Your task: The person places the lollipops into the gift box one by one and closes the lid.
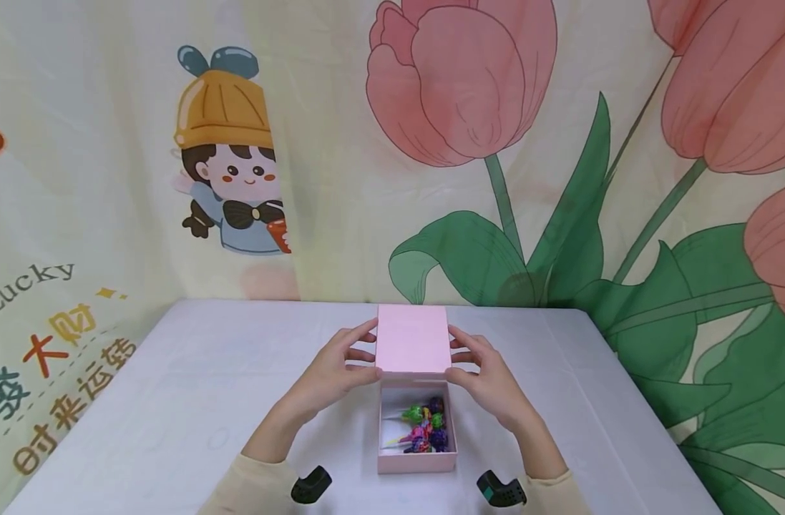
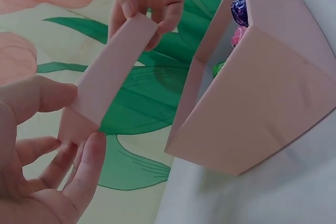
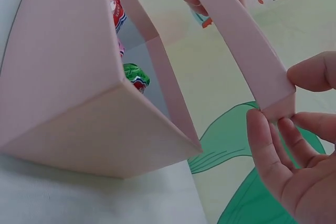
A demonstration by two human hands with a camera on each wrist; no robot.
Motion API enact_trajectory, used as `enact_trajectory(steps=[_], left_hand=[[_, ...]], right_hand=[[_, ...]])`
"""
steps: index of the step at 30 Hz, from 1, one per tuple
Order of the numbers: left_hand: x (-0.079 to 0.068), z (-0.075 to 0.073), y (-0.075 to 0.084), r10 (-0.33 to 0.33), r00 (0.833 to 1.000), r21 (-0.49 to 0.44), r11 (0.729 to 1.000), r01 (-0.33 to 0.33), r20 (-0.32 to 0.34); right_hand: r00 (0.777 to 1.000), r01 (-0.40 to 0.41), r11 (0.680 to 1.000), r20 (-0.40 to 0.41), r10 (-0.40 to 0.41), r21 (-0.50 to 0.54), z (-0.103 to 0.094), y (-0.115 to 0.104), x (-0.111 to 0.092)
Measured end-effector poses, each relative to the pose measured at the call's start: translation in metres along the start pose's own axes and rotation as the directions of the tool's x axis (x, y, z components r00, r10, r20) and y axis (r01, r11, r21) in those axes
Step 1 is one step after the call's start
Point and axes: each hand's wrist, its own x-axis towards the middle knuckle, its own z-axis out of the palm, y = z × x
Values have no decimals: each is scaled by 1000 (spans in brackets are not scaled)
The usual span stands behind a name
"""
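Observation:
A pink box lid [image 1: 412,339] is held up between both hands, beyond the pink box [image 1: 417,463] in the head view. The left hand [image 1: 334,372] grips its left side with thumb and fingertips, and the right hand [image 1: 489,375] grips the right side the same way. In the left wrist view the lid [image 2: 113,72] hangs apart from the box [image 2: 257,93]. The uncovered box stands upright on the table. Inside it lie several lollipops [image 1: 421,431] in shiny green, pink and purple wrappers, some with white sticks pointing left.
A white-covered table [image 1: 237,372] carries the box near its front edge. Behind it hangs a curtain [image 1: 328,143] printed with tulips and a cartoon figure. Each wrist wears a black device, such as the left wrist's device [image 1: 311,485].

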Motion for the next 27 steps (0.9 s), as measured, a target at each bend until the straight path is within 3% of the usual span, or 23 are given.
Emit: enact_trajectory(steps=[12,21,27], left_hand=[[-7,-1,3,-102,994,-15,995,102,30],[-19,6,5,-141,988,-47,988,144,60],[-27,10,4,-147,986,-14,989,149,82]], right_hand=[[992,-81,997,98,83,-16,-10,-8,-4],[973,-137,990,186,139,-24,-19,-5,-15],[961,-165,986,218,167,-31,-22,-7,-23]])
